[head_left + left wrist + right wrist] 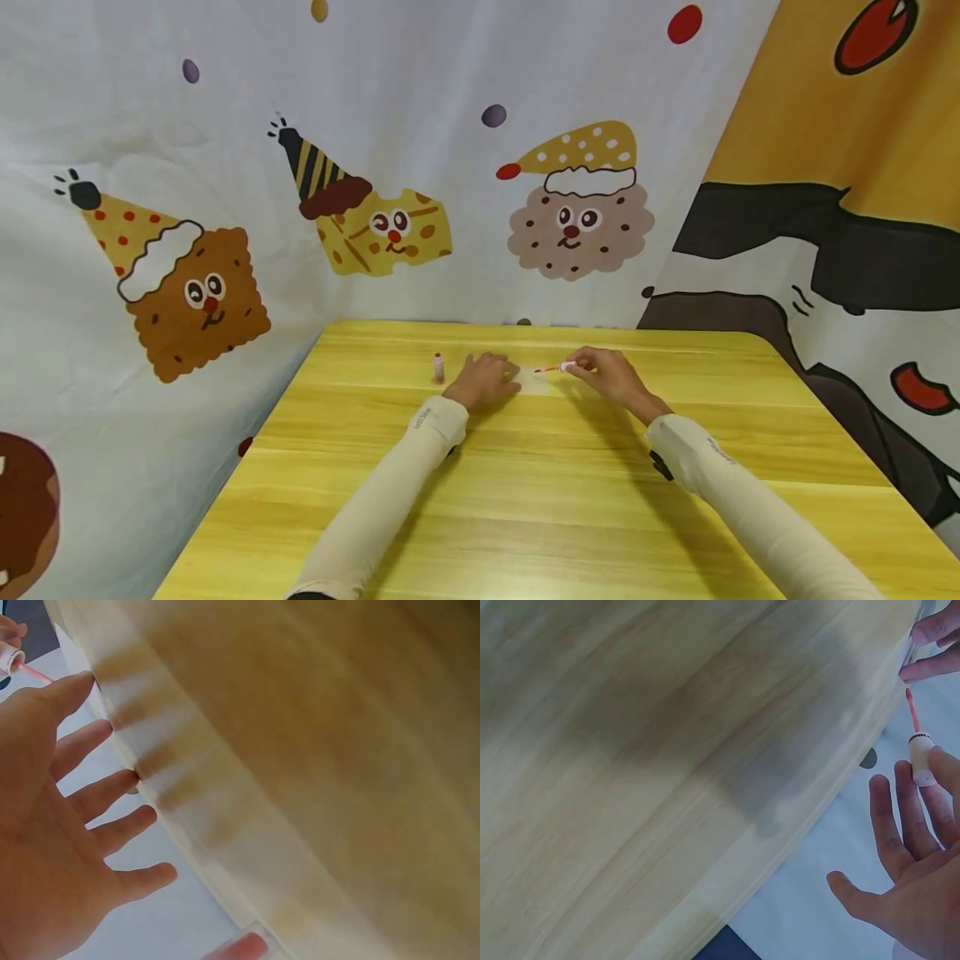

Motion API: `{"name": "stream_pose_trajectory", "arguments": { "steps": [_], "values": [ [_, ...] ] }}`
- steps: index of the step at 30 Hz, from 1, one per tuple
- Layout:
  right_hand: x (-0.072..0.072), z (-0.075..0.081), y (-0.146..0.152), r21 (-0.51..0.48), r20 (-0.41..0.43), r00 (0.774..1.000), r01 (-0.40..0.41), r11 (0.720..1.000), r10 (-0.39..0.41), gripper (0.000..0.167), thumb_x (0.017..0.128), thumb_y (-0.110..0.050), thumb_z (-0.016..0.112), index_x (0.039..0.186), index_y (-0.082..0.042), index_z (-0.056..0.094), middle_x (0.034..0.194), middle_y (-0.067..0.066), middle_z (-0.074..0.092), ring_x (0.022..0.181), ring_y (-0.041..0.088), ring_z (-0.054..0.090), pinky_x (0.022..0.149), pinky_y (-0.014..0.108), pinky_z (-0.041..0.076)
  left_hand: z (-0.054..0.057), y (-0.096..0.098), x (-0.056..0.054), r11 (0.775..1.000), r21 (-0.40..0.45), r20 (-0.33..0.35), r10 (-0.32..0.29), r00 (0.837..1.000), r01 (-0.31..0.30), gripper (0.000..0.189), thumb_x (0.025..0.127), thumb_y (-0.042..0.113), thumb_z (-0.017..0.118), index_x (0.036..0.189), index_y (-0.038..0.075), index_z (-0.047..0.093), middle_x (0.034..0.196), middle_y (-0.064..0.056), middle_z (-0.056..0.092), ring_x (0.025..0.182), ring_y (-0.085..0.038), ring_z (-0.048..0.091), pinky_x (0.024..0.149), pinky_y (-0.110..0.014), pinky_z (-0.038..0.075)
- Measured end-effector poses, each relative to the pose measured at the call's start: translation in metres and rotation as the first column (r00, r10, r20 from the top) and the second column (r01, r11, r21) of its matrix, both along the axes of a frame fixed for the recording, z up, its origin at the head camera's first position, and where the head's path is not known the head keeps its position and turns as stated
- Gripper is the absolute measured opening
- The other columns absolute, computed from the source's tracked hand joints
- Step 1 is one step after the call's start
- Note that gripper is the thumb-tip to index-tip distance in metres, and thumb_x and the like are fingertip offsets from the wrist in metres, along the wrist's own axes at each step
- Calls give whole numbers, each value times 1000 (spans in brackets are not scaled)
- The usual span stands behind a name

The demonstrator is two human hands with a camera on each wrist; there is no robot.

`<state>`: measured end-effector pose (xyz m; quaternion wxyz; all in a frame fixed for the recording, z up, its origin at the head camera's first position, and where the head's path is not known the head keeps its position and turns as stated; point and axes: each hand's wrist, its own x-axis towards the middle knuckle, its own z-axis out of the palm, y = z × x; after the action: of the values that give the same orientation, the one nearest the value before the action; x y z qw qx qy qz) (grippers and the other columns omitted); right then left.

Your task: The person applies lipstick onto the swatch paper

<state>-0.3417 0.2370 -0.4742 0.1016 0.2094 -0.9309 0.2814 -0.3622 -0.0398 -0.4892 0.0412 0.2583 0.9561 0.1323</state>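
My right hand (611,375) pinches the pale pink cap of a lip gloss wand (565,367) between thumb and finger. Its thin red applicator (913,711) points left, close over a small whitish sheet (535,382) on the table. The right hand's other fingers spread away from the cap in the right wrist view. My left hand (483,379) rests at the sheet's left edge, fingers spread and fairly straight, tips down on the surface. Left of that hand a lip gloss tube (438,368) stands upright; its clear, red-filled end (247,947) shows in the left wrist view.
The yellow wood-grain table (540,500) ends at a back edge just beyond the hands. Behind it hangs a white curtain (420,83) printed with cartoon snacks in hats. Pale sleeves (382,492) cover both forearms, which reach across the table.
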Motion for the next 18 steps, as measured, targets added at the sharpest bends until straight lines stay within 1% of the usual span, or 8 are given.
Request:
{"name": "stream_pose_trajectory", "arguments": {
  "steps": [3,4,8,10,14,18],
  "values": [
    [-2,1,-4,11,18,1000,15,1000,-15,19,102,-25,71,113,-12,77,101,6,77,88,23,71,74,43,57,2,-1,0,1000,-5,22,3,1000,-3,45,106,42,59,147,22,62,158,-9,49,147,-33,42,118,-68,25],
    [-2,2,-4,12,23,1000,19,1000,-19,18,102,-25,71,113,-12,78,101,5,77,88,23,71,73,43,57,3,-1,0,1000,-6,30,2,1000,-2,45,106,41,59,147,22,62,157,-8,50,146,-33,43,117,-67,28],
    [-2,3,-4,11,30,999,24,1000,-24,19,102,-26,70,112,-12,78,101,6,78,88,24,72,73,43,57,9,2,1,1000,-11,51,3,999,-3,44,106,39,61,146,21,63,152,-5,55,141,-31,49,111,-58,42],
    [-2,4,-5,13,32,999,25,1000,-25,20,102,-27,70,112,-12,79,102,6,78,89,24,72,73,44,58,11,3,0,1000,-11,56,6,998,-5,43,105,38,62,145,20,64,150,-4,58,138,-30,52,108,-53,47],
    [-3,6,-7,26,34,999,28,999,-29,21,102,-30,70,112,-15,79,103,5,79,91,24,73,74,45,59,14,5,0,1000,-15,69,15,998,-14,43,104,36,64,143,19,65,148,-4,60,137,-28,54,108,-47,48],
    [-4,8,-9,36,14,1000,19,999,-20,21,101,-31,71,112,-15,80,103,4,79,91,24,74,73,43,59,14,6,-1,1000,-22,75,21,997,-19,43,104,36,66,143,18,66,148,-3,60,137,-27,54,109,-46,48]
  ]
}}
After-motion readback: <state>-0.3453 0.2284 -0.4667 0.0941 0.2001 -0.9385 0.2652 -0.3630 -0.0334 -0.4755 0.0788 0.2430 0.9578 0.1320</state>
